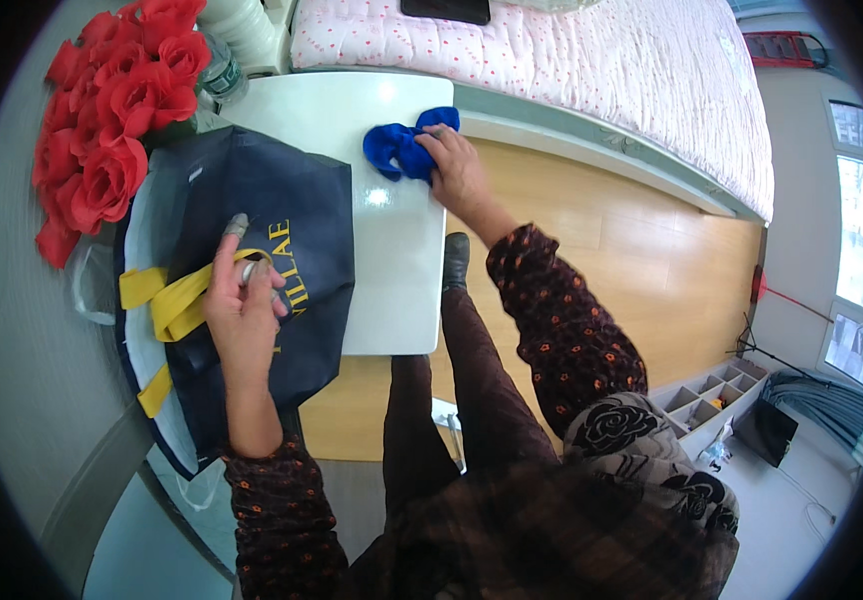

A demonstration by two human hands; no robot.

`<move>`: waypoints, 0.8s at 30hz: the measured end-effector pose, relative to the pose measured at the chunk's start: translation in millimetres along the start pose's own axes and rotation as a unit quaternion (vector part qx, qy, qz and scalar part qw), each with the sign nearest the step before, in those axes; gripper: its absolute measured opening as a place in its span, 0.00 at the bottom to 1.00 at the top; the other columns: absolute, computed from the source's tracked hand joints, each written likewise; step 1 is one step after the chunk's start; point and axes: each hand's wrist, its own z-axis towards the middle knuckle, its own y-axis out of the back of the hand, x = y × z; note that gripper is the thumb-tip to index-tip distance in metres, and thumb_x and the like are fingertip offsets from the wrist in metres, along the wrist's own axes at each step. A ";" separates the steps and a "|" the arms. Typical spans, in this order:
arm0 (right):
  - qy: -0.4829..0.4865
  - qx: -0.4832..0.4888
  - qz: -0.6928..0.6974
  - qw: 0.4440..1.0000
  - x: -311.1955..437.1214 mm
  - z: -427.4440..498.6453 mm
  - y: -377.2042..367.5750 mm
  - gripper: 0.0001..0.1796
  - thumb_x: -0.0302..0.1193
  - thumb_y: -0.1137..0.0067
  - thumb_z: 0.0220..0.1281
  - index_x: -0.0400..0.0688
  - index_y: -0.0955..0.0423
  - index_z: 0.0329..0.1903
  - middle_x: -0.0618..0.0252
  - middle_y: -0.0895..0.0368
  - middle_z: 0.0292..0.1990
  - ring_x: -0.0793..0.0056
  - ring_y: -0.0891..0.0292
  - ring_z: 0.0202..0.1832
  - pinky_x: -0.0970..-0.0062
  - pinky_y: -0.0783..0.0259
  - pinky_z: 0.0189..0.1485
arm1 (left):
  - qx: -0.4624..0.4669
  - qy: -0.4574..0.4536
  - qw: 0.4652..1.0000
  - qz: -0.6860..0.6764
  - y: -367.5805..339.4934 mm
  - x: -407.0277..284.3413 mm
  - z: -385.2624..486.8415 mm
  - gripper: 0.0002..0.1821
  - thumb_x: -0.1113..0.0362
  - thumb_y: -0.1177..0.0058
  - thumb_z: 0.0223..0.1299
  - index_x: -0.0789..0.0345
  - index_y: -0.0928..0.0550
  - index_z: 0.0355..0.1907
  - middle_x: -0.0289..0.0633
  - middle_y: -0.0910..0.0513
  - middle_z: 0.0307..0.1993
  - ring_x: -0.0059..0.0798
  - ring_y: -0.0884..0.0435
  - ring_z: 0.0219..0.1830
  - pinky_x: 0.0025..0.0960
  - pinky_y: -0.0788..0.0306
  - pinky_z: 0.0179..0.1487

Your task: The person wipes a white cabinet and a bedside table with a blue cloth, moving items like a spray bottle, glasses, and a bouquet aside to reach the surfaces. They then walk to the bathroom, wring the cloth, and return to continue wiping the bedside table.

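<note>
My right hand point(458, 165) presses a bunched blue cloth point(405, 150) onto the glossy white tabletop point(394, 277), near its right edge. On the left, my left hand point(245, 300) is curled around a small white object point(249, 271), only partly visible between the fingers; what it is I cannot tell. That hand is over a dark navy shopping bag point(293, 180) with gold lettering, which lies on the tabletop's left part. The bag's yellow ribbon handle point(180, 307) passes by my left fingers. One left finger has a grey-green wrapping at its tip.
Red artificial roses point(128, 105) and a clear plastic bottle point(223, 75) stand at the upper left. Beyond the table is a bed with a dotted quilt point(551, 60) and a black phone point(446, 9). A divided storage box point(709, 394) is on the right. My legs are below the table.
</note>
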 end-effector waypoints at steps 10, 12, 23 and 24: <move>-0.104 0.248 0.113 0.956 174.1 -209.5 24.7 0.27 0.16 0.47 0.44 0.46 0.26 0.51 0.59 0.26 0.57 0.54 0.35 0.65 0.58 0.34 0.62 | 0.181 -0.065 0.977 0.096 8.2 13.8 -135.0 0.18 0.74 0.54 0.64 0.71 0.24 0.56 0.37 0.19 0.29 0.13 0.27 0.22 0.18 0.33 0.26; -0.133 0.342 0.224 0.903 172.7 -222.5 33.9 0.26 0.17 0.45 0.44 0.45 0.26 0.51 0.58 0.26 0.55 0.53 0.33 0.63 0.59 0.33 0.61 | 0.213 0.045 0.975 0.039 9.8 0.6 -155.0 0.14 0.73 0.52 0.65 0.71 0.23 0.52 0.37 0.20 0.28 0.16 0.26 0.22 0.20 0.32 0.26; -0.613 0.021 0.375 0.695 131.7 -333.9 217.8 0.23 0.34 0.38 0.53 0.42 0.22 0.53 0.55 0.16 0.45 0.65 0.21 0.47 0.67 0.28 0.55 | 0.163 0.152 0.960 -0.168 -5.5 -47.1 -211.2 0.16 0.71 0.52 0.67 0.70 0.29 0.56 0.46 0.18 0.34 0.27 0.21 0.21 0.26 0.29 0.18; -0.631 -0.021 0.392 0.669 130.3 -354.5 238.7 0.23 0.34 0.39 0.52 0.42 0.22 0.53 0.56 0.16 0.44 0.65 0.21 0.46 0.67 0.28 0.55 | 0.180 0.139 0.966 -0.122 -14.6 -67.4 -220.0 0.17 0.70 0.49 0.65 0.68 0.27 0.56 0.45 0.18 0.35 0.27 0.22 0.24 0.27 0.30 0.23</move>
